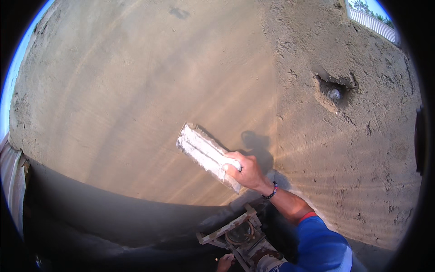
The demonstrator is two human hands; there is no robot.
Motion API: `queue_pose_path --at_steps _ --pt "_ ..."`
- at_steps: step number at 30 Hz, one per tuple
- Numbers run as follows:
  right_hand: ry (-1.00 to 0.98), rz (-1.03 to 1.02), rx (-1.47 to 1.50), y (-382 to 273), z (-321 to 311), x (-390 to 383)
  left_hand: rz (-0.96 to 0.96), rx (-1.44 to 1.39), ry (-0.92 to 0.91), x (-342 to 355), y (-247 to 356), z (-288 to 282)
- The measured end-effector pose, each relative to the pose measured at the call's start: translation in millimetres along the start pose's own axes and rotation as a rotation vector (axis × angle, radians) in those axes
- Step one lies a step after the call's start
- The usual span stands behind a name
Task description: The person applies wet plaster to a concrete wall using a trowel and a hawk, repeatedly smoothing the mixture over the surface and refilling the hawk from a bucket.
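My right hand point(244, 171) is closed around the handle end of a rectangular plastering trowel point(201, 150). The trowel's back is crusted whitish, and it lies slanted against the wall of smooth grey-brown plaster point(136, 90). A beaded bracelet point(271, 191) circles my right wrist, below a blue sleeve. Low in the picture, my left hand point(225, 262) shows only in part, beside a worn wooden stand. Its fingers look curled in, and whatever they may hold is hidden.
To the right of a vertical corner line, rougher plaster point(344, 167) has a broken hole point(334, 93) with something pale inside. The wooden stand point(247, 233) is below me, near dark shadow. Corrugated sheeting point(374, 25) shows at the upper right, more sheeting point(12, 177) at the left edge.
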State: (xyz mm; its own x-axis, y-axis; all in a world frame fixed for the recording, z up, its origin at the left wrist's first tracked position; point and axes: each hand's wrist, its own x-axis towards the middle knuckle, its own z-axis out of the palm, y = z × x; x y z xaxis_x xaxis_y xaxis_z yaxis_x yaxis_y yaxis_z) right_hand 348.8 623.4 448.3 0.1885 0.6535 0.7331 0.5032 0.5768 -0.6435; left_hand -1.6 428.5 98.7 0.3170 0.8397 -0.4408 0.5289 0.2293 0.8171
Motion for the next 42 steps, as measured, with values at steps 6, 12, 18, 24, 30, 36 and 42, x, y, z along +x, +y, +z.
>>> queue_pose_path --at_steps 6,12,18,24,30,36,42 --pt "0.539 0.065 -0.189 -14.2 -133.8 154.6 -0.185 -0.199 -0.040 -17.2 4.3 -4.0" --pt "0.395 0.112 -0.174 -24.1 -117.1 179.9 -0.246 -0.213 -0.028 -15.5 -0.7 -12.4" --pt "0.052 -0.169 -0.192 -31.0 19.7 64.9 -0.248 -0.108 -0.041 7.4 -5.6 -7.5" --pt "-0.127 0.156 0.187 42.5 13.6 -52.0 -0.201 -0.080 -0.097 28.2 10.7 2.8" --pt "0.594 0.180 -0.170 119.3 -94.2 -1.3 -0.239 -0.003 -0.124 9.5 -23.3 18.0" --pt "0.291 0.165 -0.190 97.3 -20.7 -11.3 -0.291 0.073 -0.100 11.0 -57.7 12.4" --pt "0.270 -0.082 -0.213 97.6 -9.2 -71.3 -0.145 0.240 -0.192 42.8 -20.6 23.5"
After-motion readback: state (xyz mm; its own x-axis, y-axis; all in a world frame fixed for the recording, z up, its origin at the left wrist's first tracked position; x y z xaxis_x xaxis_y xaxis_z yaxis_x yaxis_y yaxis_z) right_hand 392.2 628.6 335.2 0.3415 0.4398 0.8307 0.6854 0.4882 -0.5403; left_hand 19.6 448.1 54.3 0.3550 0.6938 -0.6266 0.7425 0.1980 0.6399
